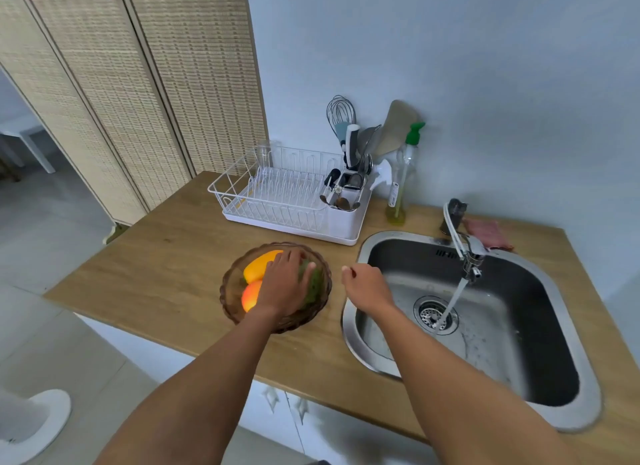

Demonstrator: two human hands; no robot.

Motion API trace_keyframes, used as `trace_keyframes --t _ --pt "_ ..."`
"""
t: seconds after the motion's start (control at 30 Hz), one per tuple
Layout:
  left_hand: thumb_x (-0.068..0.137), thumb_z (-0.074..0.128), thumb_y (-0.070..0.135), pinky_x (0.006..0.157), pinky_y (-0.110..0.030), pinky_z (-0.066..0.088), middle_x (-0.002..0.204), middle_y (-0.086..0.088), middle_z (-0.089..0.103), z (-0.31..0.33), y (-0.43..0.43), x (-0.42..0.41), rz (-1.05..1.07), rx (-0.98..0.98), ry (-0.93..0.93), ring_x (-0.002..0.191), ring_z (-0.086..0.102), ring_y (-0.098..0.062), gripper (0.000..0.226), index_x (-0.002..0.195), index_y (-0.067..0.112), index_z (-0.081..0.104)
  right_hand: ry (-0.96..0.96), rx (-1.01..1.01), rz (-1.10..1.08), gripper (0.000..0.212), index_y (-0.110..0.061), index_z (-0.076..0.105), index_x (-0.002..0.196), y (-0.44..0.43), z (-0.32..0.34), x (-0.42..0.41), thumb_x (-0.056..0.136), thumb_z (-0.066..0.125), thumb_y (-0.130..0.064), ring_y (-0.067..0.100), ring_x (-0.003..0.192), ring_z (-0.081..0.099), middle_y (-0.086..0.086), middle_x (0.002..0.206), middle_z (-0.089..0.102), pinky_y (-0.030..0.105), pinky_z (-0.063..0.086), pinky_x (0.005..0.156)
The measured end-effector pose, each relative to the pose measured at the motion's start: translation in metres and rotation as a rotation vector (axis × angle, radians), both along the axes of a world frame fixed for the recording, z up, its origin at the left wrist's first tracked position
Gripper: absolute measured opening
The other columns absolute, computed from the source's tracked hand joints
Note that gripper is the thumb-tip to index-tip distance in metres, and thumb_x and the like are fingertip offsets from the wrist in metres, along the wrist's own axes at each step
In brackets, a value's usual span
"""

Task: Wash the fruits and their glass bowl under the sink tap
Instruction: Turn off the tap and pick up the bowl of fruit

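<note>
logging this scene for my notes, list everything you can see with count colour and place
glass bowl: one, brownish, on counter left of sink
fruits: at least three, yellow, orange-red, green, in the bowl
sink: one, steel, right side of counter
tap: one, chrome, water running
dish rack: one, white, behind the bowl
soap bottle: one, clear with green pump, by the wall
cloth: one, pink, behind tap
counter: one, wooden
left hand: on the green fruit
right hand: empty, loosely curled, at the sink's left rim

wooden counter (166, 257): bowl (232, 284), rack (277, 201), bottle (398, 194)
</note>
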State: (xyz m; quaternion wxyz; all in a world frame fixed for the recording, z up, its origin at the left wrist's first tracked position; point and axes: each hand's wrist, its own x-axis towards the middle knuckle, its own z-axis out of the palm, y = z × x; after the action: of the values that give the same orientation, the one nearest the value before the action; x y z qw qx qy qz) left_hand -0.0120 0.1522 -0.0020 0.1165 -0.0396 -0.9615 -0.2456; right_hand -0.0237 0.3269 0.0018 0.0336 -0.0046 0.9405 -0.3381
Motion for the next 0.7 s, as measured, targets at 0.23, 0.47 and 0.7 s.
trace_keyframes --t 0.23,0.47,0.7 --pt "0.098 0.046 0.030 0.076 -0.032 0.036 0.090 0.001 0.056 -0.005 0.075 0.001 -0.186 -0.098 0.054 0.083 0.049 -0.018 0.016 0.092 0.018 0.053 0.021 -0.039 -0.122 0.041 -0.012 0.041 0.057 0.069 -0.008 0.021 0.095 0.038 -0.025 0.024 0.062 0.047 0.006 0.060 0.048 0.034 0.036 0.058" --pt "0.098 0.045 0.032 0.080 -0.031 0.043 0.086 0.007 0.052 -0.014 0.152 0.006 -0.344 -0.082 0.011 0.079 0.048 -0.013 0.015 0.089 0.021 0.052 0.011 -0.020 -0.291 0.041 -0.010 0.045 0.056 0.134 -0.012 0.043 0.095 0.040 -0.024 0.024 0.060 0.046 0.008 0.061 0.052 0.032 0.031 0.053" --pt "0.097 0.046 0.028 0.085 -0.034 0.040 0.090 0.008 0.060 -0.019 0.199 0.003 -0.369 0.015 -0.053 0.081 0.055 -0.012 0.012 0.092 0.022 0.055 -0.016 -0.022 -0.418 0.045 -0.013 0.036 0.046 0.191 -0.011 0.054 0.088 0.047 -0.024 0.020 0.052 0.037 0.000 0.049 0.040 0.030 0.026 0.050"
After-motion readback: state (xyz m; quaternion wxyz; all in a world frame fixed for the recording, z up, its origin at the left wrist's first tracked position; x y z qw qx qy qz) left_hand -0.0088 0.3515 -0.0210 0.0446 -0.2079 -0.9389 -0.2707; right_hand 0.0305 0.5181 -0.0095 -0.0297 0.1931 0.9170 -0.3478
